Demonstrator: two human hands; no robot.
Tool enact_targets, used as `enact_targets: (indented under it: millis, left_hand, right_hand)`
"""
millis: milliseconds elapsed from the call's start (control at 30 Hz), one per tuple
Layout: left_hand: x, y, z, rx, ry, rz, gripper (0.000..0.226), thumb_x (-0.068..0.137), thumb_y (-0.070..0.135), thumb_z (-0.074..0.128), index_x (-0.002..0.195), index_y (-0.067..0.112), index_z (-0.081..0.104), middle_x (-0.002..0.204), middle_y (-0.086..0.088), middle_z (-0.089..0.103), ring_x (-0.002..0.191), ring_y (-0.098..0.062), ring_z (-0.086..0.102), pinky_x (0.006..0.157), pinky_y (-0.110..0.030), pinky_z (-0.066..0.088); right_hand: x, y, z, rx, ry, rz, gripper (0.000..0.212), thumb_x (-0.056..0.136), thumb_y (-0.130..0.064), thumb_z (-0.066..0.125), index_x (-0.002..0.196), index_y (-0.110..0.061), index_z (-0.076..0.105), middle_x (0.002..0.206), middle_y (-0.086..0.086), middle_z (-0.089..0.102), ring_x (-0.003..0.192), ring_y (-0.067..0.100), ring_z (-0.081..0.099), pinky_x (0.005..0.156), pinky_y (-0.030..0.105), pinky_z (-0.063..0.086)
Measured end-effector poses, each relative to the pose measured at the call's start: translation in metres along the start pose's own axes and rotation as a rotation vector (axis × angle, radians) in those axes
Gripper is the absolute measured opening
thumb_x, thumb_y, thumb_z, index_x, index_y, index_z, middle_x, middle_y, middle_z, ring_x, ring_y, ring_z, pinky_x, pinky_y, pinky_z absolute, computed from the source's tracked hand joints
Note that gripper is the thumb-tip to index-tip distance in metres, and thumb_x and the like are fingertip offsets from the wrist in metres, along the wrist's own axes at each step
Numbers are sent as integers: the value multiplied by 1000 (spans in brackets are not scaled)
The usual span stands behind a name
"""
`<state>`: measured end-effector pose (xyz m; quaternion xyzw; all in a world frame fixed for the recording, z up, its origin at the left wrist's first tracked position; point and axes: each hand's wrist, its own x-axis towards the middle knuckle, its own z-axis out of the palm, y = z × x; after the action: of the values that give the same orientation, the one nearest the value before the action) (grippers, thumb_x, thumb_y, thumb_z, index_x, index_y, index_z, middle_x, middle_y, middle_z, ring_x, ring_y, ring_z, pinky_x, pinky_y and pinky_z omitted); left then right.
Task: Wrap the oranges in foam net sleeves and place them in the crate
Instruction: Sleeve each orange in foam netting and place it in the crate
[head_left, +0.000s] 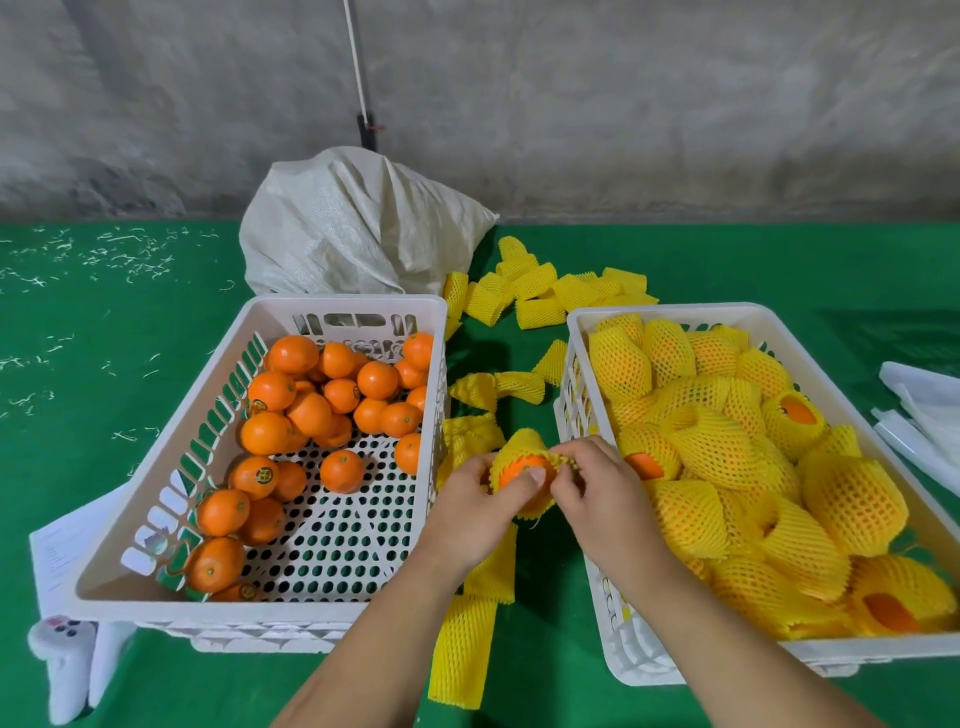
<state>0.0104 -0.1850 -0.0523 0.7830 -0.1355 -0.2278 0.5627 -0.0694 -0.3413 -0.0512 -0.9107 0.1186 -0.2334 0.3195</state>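
Between the two white crates, both hands work on one orange (515, 468) half covered by a yellow foam net sleeve (521, 445). My left hand (480, 506) grips the orange and sleeve from the left, thumb on the bare peel. My right hand (589, 480) pinches the sleeve's rim on the right side. The left crate (171, 525) holds several bare oranges (311, 410). The right crate (587, 571) is filled with several sleeved oranges (717, 447).
Loose yellow sleeves (545, 291) lie on the green table behind and between the crates, and flat ones (462, 644) lie near my left forearm. A white woven sack (358, 228) sits behind the left crate. White sheets (919, 410) lie at the right edge.
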Motion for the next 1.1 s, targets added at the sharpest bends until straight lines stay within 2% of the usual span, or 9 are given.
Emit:
enact_targets:
  millis: [100,167,333,400,467,633,833,933,1100]
  left_hand:
    - [0,1,0,-36,35,54,33,86,55,80,106,44,55,95,49,61,90,29,55,65,3,43]
    - [0,2,1,-90,56,90,34,88,44,82,106,43,53,95,52,59,90,27,57,67,2,44]
    - [2,3,-5,-507,-43,10,71,76,50,90,133,29,53,123,4,73,114,-17,73,90,-34,62]
    - [0,2,-8,-454,-80,44,82,76,47,92,143,32,48,125,7,73,118,-17,71,93,-34,61]
    - [0,1,-7,-345,-105,86,84,79,38,91,149,35,45,127,9,71,119,-13,69,96,-34,60]
    - [3,-7,-4,-217,-108,175,73,83,37,89,145,35,51,124,10,70,117,-12,68,97,-30,58]
    - [6,-5,-2,-293,60,172,42,86,36,76,126,40,62,109,-2,73,104,-27,72,92,-60,59]
    - [2,-5,-2,-282,27,149,50,92,34,71,138,21,56,119,-11,70,110,-33,71,91,-64,59]
    - [3,-11,-10,-99,-105,233,91,81,30,90,151,47,34,132,18,59,124,-6,61,98,-32,58]
  right_hand:
    - [-2,1,-1,124,38,-41,15,96,-16,58,109,-21,64,97,-12,57,85,4,59,69,14,46]
    - [-3,2,-2,209,8,-28,22,95,-26,59,116,-28,60,102,-15,57,90,6,62,71,18,52]
    - [2,-4,3,69,-227,102,62,91,-59,48,148,-43,33,138,-6,54,117,16,61,91,44,58]
    - [0,-9,5,28,-267,96,69,89,-67,41,153,-47,25,148,-2,49,128,24,56,97,49,56]
    - [-2,-12,4,-9,-238,49,68,92,-63,38,156,-46,21,152,-2,46,134,24,51,103,50,52]
    - [-1,-4,5,73,-14,48,46,100,-11,56,145,-21,55,135,1,62,124,18,56,100,47,54]
    - [-10,-9,8,82,36,-105,30,98,-22,52,124,-22,64,97,-18,55,85,-10,54,77,5,42]
    - [-6,-10,9,183,-28,1,36,92,-38,54,127,-29,55,103,-18,58,91,-2,61,77,18,53]
    - [-7,-5,12,-18,-170,83,70,93,-21,62,150,-41,25,145,4,49,124,24,56,95,41,57]
